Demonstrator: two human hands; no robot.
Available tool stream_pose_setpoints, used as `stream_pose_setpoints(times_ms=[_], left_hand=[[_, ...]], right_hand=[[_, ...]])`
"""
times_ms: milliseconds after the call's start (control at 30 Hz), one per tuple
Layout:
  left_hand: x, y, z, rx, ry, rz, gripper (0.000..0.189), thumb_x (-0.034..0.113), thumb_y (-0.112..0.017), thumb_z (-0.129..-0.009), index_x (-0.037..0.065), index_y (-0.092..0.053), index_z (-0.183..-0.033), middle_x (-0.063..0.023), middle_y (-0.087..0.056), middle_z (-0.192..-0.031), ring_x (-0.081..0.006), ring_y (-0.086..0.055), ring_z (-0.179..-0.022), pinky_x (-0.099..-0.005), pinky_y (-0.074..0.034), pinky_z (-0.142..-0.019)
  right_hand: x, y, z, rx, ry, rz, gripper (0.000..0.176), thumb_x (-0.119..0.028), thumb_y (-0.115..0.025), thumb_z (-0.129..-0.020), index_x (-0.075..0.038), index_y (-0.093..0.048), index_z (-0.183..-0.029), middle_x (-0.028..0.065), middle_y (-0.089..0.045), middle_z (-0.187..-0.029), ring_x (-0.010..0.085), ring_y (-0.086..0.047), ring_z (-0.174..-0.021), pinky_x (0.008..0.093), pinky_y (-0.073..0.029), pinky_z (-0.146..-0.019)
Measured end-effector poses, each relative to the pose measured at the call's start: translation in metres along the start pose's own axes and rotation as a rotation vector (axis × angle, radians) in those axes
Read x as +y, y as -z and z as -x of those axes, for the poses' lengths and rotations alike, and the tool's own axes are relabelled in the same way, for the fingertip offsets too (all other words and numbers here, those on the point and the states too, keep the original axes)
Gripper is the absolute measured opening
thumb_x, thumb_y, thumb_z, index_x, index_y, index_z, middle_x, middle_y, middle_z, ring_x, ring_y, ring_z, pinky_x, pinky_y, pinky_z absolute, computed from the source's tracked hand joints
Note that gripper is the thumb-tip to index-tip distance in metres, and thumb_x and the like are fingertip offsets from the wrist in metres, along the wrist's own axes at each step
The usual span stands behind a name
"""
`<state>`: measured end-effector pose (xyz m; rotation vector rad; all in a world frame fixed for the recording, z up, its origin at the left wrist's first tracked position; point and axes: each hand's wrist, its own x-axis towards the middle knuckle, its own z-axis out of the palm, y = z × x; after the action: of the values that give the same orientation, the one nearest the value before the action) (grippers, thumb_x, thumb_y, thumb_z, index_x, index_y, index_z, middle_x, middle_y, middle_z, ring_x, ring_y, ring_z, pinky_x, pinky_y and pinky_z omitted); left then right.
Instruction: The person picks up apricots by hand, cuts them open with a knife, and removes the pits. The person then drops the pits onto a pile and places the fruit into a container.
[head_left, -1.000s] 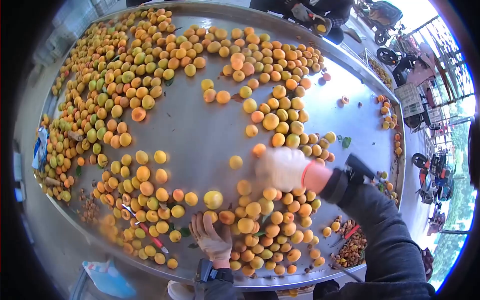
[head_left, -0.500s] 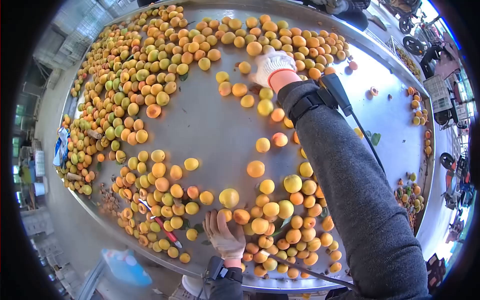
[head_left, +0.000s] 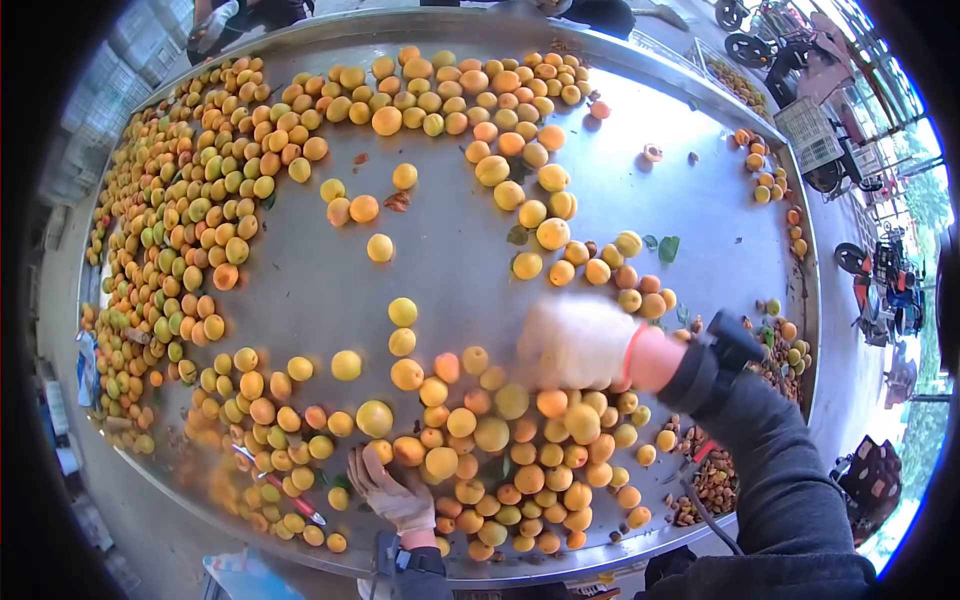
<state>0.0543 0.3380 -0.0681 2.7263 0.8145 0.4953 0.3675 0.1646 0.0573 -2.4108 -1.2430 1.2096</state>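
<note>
Apricots in orange and yellow [head_left: 440, 462] lie in loose heaps on a metal table [head_left: 310, 270]. My right hand [head_left: 575, 342], in a pale glove with a red band at the wrist, is over the apricots right of centre; motion smears its fingers, so what they hold cannot be made out. Near the front edge, my left hand [head_left: 392, 492], also gloved, rests with its fingers spread beside a large yellow apricot [head_left: 374, 419] and an orange one. A red-handled tool [head_left: 295, 502] lies among the fruit to the left of it.
A dense heap of apricots [head_left: 170, 220] covers the left side. Pits and scraps [head_left: 715, 485] lie at the front right. Beyond the table's far edge, parts of other people [head_left: 250, 18] show. Crates [head_left: 808, 130] and parked scooters [head_left: 885, 290] stand to the right.
My right hand has come back from the far apricots toward the near ones. Several apricots now lie closer to the near heap. My left hand remains by the large apricot. The view has shifted.
</note>
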Motion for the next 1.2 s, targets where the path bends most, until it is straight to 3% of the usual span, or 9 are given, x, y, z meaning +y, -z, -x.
stream_pose_setpoints(times_ms=[67, 200, 367, 467, 600, 833, 900, 1100, 1200], left_hand=[[0.002, 0.001, 0.002, -0.003, 0.014, -0.017, 0.052, 0.018, -0.059, -0.088, 0.002, -0.040, -0.133, -0.0227, -0.047, -0.129, -0.0452, -0.047, -0.119, -0.0575, -0.037, -0.102], [0.005, 0.006, 0.000, -0.028, 0.039, -0.005, 0.060, 0.013, -0.061, -0.083, 0.000, -0.037, -0.136, -0.0253, -0.045, -0.130, -0.0481, -0.041, -0.124, -0.0565, -0.033, -0.105], [0.007, 0.011, 0.001, -0.070, 0.053, 0.036, 0.059, 0.011, -0.060, -0.082, -0.001, -0.037, -0.136, -0.0271, -0.045, -0.130, -0.0484, -0.040, -0.124, -0.0568, -0.032, -0.105], [0.007, 0.005, -0.001, -0.029, 0.041, -0.042, 0.057, 0.016, -0.062, -0.084, 0.002, -0.039, -0.135, -0.0205, -0.048, -0.127, -0.0448, -0.045, -0.120, -0.0578, -0.035, -0.103], [0.011, 0.009, -0.001, -0.004, 0.026, 0.028, 0.057, 0.010, -0.061, -0.085, -0.001, -0.038, -0.136, -0.0264, -0.045, -0.131, -0.0482, -0.042, -0.122, -0.0551, -0.033, -0.104], [0.008, 0.000, 0.006, 0.033, 0.045, -0.031, 0.061, 0.026, -0.059, -0.089, 0.002, -0.035, -0.140, -0.0236, -0.046, -0.133, -0.0437, -0.043, -0.124, -0.0517, -0.034, -0.105], [-0.008, -0.009, 0.006, 0.063, 0.011, -0.033, 0.062, 0.024, -0.060, -0.088, 0.004, -0.035, -0.141, -0.0225, -0.046, -0.135, -0.0436, -0.043, -0.125, -0.0505, -0.034, -0.106], [-0.006, -0.012, 0.011, -0.034, 0.086, -0.007, 0.068, 0.014, -0.058, -0.088, 0.016, -0.027, -0.148, -0.0216, -0.045, -0.137, -0.0402, -0.043, -0.126, -0.0454, -0.035, -0.107], [0.004, -0.007, 0.010, -0.073, 0.135, -0.134, 0.074, 0.006, -0.057, -0.085, 0.019, -0.024, -0.150, -0.0229, -0.045, -0.137, -0.0398, -0.049, -0.120, -0.0421, -0.039, -0.101]], right_hand=[[0.032, 0.034, -0.017, 0.638, 0.103, 0.017, 0.027, -0.038, -0.062, -0.081, -0.013, -0.072, -0.081, 0.0123, -0.063, -0.083, 0.0310, -0.063, -0.084, 0.0410, -0.052, -0.072], [0.091, 0.111, -0.106, 0.856, -0.483, 0.284, 0.039, -0.042, -0.058, -0.085, -0.008, -0.069, -0.101, 0.0125, -0.061, -0.118, 0.0328, -0.061, -0.107, 0.0409, -0.050, -0.088], [0.085, 0.102, -0.108, 0.546, -0.449, 0.006, 0.053, -0.053, -0.060, -0.080, -0.005, -0.070, -0.102, 0.0177, -0.067, -0.109, 0.0324, -0.064, -0.102, 0.0397, -0.051, -0.088], [0.053, 0.051, -0.072, 0.545, -0.288, 0.092, 0.038, -0.046, -0.066, -0.076, -0.013, -0.074, -0.091, 0.0186, -0.069, -0.093, 0.0344, -0.067, -0.088, 0.0448, -0.055, -0.075], [0.036, -0.029, -0.011, 0.446, -0.122, 0.232, 0.044, -0.049, -0.066, -0.076, -0.014, -0.069, -0.104, 0.0161, -0.052, -0.114, 0.0351, -0.050, -0.106, 0.0471, -0.044, -0.084], [0.039, -0.110, 0.092, 0.529, -0.010, 0.132, 0.040, -0.046, -0.069, -0.074, -0.015, -0.071, -0.098, 0.0118, -0.055, -0.102, 0.0321, -0.055, -0.096, 0.0456, -0.048, -0.076], [0.047, -0.120, 0.118, 0.653, 0.199, 0.028, 0.043, -0.041, -0.071, -0.074, -0.016, -0.067, -0.109, 0.0160, -0.055, -0.112, 0.0353, -0.055, -0.105, 0.0452, -0.051, -0.078], [0.109, -0.119, 0.263, 1.057, -0.057, -0.208, 0.029, -0.003, -0.071, -0.073, -0.006, -0.066, -0.101, 0.0106, -0.062, -0.100, 0.0305, -0.063, -0.086, 0.0365, -0.052, -0.074], [0.126, -0.165, 0.325, 1.012, -0.170, -0.358, 0.020, 0.004, -0.066, -0.076, -0.003, -0.066, -0.094, 0.0111, -0.063, -0.088, 0.0286, -0.064, -0.075, 0.0352, -0.051, -0.067]])
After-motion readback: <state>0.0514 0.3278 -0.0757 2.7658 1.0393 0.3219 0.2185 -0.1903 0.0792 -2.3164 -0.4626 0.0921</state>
